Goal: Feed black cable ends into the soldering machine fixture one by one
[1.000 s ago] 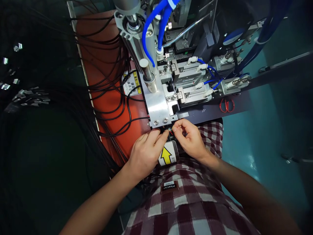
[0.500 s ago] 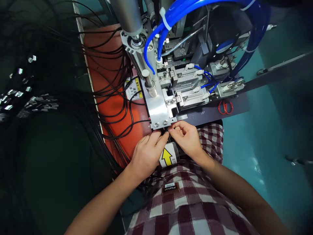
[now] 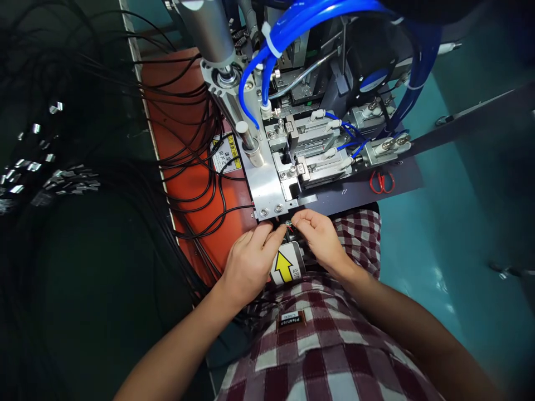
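My left hand (image 3: 249,262) and my right hand (image 3: 317,236) meet just below the front edge of a metal machine block (image 3: 267,189). Both pinch the stripped end of a thin black cable (image 3: 287,225), where small red and dark wire tips show between the fingertips. My left fingers are closed along the cable from the left. My right thumb and forefinger are pinched on the tip from the right. A cylinder with a yellow arrow label (image 3: 286,264) lies under my hands.
Loops of black cable (image 3: 196,167) lie over an orange mat (image 3: 188,184) to the left. Blue air hoses (image 3: 267,50) and pneumatic cylinders (image 3: 380,147) rise behind the block. Red scissors (image 3: 381,181) lie on the dark plate at right. Metal-tipped cable ends (image 3: 50,178) hang at far left.
My hands stayed together at the block's front edge. The right fingers shifted slightly, and the wire tips hidden half a second ago show again between the fingertips. The camera view drifted a little.
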Demonstrator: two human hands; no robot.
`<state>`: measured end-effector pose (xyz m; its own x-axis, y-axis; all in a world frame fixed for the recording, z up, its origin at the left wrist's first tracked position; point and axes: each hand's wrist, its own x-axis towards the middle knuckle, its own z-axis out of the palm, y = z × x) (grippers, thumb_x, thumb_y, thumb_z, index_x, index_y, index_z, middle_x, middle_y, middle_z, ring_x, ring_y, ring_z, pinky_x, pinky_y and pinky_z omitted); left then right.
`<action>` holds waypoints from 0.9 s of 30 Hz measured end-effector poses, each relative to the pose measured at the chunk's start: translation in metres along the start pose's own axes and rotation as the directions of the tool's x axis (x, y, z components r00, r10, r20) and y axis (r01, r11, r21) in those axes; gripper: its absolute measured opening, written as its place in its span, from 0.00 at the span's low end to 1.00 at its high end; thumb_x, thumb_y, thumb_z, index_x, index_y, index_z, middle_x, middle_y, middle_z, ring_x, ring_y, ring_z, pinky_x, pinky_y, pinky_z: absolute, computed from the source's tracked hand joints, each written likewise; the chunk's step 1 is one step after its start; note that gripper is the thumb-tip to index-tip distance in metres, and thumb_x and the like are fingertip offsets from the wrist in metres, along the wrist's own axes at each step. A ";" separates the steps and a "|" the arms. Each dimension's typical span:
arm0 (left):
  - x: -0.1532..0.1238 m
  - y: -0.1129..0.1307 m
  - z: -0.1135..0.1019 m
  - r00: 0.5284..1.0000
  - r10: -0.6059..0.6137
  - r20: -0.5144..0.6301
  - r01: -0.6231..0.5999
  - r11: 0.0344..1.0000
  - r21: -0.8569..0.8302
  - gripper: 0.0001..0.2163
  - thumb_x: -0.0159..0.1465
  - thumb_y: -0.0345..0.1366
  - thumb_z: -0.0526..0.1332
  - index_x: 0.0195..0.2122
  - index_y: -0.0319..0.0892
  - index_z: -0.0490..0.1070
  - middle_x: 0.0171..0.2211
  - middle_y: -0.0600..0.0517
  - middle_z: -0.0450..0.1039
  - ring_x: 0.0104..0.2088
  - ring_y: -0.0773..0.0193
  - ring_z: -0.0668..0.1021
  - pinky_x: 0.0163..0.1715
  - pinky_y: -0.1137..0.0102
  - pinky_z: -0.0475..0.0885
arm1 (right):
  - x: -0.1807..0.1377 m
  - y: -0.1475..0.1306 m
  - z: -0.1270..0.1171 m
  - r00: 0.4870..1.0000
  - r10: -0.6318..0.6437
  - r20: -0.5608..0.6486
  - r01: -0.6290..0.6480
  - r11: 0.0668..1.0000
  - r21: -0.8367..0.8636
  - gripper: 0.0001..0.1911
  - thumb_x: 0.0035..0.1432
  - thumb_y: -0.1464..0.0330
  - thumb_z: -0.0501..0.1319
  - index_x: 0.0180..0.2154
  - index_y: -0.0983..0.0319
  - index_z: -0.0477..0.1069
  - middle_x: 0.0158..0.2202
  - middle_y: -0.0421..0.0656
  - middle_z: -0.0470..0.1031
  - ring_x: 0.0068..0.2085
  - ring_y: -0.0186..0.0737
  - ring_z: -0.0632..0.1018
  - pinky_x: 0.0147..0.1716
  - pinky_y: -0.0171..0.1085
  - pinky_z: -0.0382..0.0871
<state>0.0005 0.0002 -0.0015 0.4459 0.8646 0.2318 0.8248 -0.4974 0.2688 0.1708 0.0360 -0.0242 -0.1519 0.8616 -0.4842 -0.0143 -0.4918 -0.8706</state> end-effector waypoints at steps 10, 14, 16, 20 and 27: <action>0.000 -0.001 0.002 1.000 0.003 -0.004 -0.003 1.000 -0.001 0.15 0.65 0.27 0.53 0.52 0.37 0.69 0.36 0.45 0.70 0.33 0.61 0.75 0.31 0.69 0.72 | -0.021 0.000 -0.003 0.999 0.029 0.043 -0.027 0.999 -0.032 0.12 0.54 0.61 0.64 0.30 0.63 0.70 0.21 0.35 0.62 0.22 0.30 0.62 0.21 0.32 0.55; -0.001 -0.002 0.002 1.000 -0.002 0.019 0.002 1.000 -0.011 0.16 0.64 0.26 0.54 0.52 0.37 0.69 0.37 0.44 0.70 0.33 0.60 0.75 0.31 0.69 0.72 | -0.023 -0.008 -0.002 0.960 -0.281 -0.014 0.247 0.865 -0.436 0.07 0.58 0.65 0.60 0.29 0.61 0.71 0.20 0.36 0.60 0.23 0.32 0.62 0.24 0.34 0.56; -0.001 -0.002 0.002 1.000 0.006 0.019 -0.006 1.000 -0.009 0.16 0.64 0.26 0.54 0.52 0.36 0.69 0.37 0.44 0.70 0.33 0.60 0.75 0.31 0.68 0.72 | -0.020 -0.012 -0.005 0.923 -0.383 0.017 0.329 0.769 -0.548 0.06 0.59 0.67 0.59 0.30 0.61 0.71 0.22 0.37 0.64 0.25 0.34 0.64 0.28 0.35 0.58; 0.000 -0.002 0.002 1.000 0.019 -0.018 -0.019 1.000 -0.001 0.15 0.65 0.26 0.52 0.51 0.36 0.69 0.36 0.44 0.70 0.33 0.60 0.75 0.30 0.68 0.72 | -0.009 -0.009 -0.010 0.984 -0.164 0.070 0.177 0.951 -0.254 0.08 0.58 0.63 0.59 0.30 0.61 0.68 0.20 0.35 0.61 0.21 0.31 0.61 0.21 0.32 0.55; 0.004 0.002 -0.003 0.996 -0.083 0.027 0.085 0.990 -0.111 0.13 0.66 0.27 0.51 0.50 0.36 0.68 0.38 0.43 0.70 0.38 0.59 0.75 0.35 0.67 0.74 | 0.004 0.002 -0.011 0.989 -0.018 0.147 0.014 0.999 0.032 0.15 0.58 0.57 0.59 0.30 0.63 0.68 0.19 0.33 0.62 0.18 0.28 0.63 0.19 0.31 0.55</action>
<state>0.0031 0.0024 0.0028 0.3854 0.9043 0.1835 0.8163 -0.4268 0.3893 0.1813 0.0395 -0.0287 -0.2954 0.8428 -0.4500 -0.0476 -0.4834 -0.8741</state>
